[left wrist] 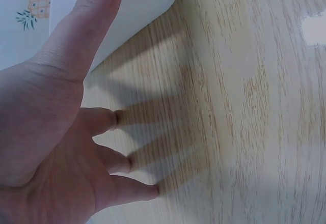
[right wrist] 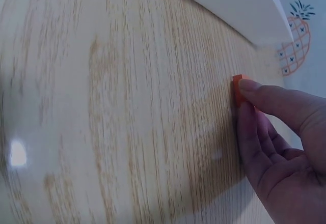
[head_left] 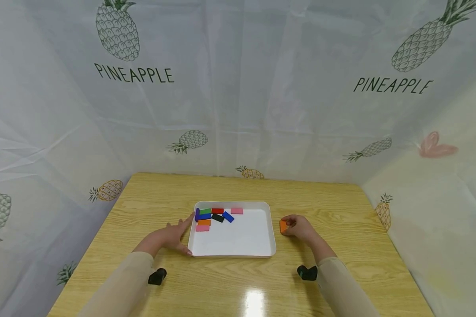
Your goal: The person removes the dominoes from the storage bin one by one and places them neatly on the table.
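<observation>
A white tray (head_left: 238,243) lies on the table with several small rectangular blocks in its left and back parts. My left hand (head_left: 173,237) is at the tray's left side, fingers spread, with a fingertip and the thumb at the rim. To the right of the tray, my right hand (head_left: 299,228) pinches an orange block (head_left: 283,226) between thumb and fingers. In the right wrist view the thumb presses on one face of that orange block (right wrist: 237,90), close over the wood. Part of it is hidden by the fingers.
Inside the tray are a purple block (head_left: 197,215), a green block (head_left: 205,211), a red block (head_left: 217,211), a black block (head_left: 218,218), and blue, orange and pink ones. The wooden table (head_left: 222,286) meets a pineapple-print cloth (head_left: 254,110) at its back edge.
</observation>
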`<state>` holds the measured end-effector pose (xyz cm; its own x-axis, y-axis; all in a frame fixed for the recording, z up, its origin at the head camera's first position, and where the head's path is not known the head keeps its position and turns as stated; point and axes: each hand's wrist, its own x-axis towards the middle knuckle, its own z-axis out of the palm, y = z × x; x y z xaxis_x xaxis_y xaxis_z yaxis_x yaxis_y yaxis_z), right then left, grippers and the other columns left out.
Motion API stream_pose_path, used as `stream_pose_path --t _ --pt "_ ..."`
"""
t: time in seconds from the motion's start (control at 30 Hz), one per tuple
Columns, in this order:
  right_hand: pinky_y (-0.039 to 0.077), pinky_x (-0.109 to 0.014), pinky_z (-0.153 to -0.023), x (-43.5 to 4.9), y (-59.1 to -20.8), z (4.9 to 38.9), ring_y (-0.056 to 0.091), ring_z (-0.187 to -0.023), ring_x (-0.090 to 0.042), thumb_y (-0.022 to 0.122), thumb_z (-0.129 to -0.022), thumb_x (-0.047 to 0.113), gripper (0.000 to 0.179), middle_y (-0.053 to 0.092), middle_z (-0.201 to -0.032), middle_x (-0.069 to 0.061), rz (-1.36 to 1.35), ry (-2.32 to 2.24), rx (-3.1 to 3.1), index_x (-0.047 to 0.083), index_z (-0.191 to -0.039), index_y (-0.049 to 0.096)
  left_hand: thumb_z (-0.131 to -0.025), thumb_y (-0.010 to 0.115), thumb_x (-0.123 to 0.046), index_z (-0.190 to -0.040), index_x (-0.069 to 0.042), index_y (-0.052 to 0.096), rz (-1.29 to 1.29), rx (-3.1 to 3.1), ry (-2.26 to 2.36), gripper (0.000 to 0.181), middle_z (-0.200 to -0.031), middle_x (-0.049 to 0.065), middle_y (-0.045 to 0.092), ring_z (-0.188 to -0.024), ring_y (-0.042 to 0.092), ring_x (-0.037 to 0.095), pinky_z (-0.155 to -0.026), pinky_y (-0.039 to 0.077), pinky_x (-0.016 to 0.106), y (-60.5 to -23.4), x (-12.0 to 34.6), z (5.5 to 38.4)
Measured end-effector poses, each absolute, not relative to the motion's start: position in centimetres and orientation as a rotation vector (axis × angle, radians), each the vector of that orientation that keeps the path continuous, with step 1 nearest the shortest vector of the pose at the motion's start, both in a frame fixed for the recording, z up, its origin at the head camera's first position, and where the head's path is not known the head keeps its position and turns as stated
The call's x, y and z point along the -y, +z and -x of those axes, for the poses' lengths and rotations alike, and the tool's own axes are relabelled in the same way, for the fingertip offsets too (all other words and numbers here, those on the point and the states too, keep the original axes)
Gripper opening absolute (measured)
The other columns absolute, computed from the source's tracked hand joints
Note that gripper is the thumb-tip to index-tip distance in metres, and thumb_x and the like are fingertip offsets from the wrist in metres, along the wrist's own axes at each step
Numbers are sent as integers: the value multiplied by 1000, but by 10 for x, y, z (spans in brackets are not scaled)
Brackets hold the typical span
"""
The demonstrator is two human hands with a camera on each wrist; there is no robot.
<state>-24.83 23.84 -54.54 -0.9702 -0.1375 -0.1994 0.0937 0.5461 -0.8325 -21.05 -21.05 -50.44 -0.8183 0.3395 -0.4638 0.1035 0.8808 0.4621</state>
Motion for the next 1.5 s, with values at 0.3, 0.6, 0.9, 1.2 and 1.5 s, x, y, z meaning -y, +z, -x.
stream_pose_path --t 0.3,0.6,0.9,1.2,1.5 --pt "47 -31 -74 -242 -545 249 50 -89 -23 77 -77 -4 45 58 -101 -10 71 -1332 -2558 -4 -120 64 -67 87 -46 -158 -16 -1 -381 -2490 560 130 -151 40 17 -126 9 74 -97 12 79 -503 212 210" --pt "49 -36 -79 -240 -538 249 53 -99 -28 77 -79 -2 53 58 -112 -15 100 -1367 -2533 -2 -129 59 -65 88 -48 -158 -16 0 -366 -2488 560 131 -151 39 17 -126 10 73 -96 12 80 -503 211 210" --pt "54 -38 -76 -219 -510 246 57 -100 -31 72 -86 0 46 58 -119 -21 157 -1413 -2533 -1 -130 59 -65 87 -49 -158 -16 -1 -351 -2492 526 132 -150 40 17 -125 11 74 -96 13 80 -500 209 209" --pt "52 -35 -71 -184 -496 242 57 -96 -26 75 -84 3 47 59 -119 -22 186 -1475 -2453 0 -129 61 -65 88 -47 -157 -14 0 -361 -2493 523 132 -149 41 19 -125 12 74 -97 13 80 -496 206 208" --pt "53 -33 -77 -146 -506 245 58 -93 -23 79 -80 3 47 62 -114 -18 182 -1525 -2404 -1 -124 63 -65 88 -49 -157 -13 0 -356 -2493 515 132 -149 41 19 -124 12 74 -96 13 80 -497 205 209"
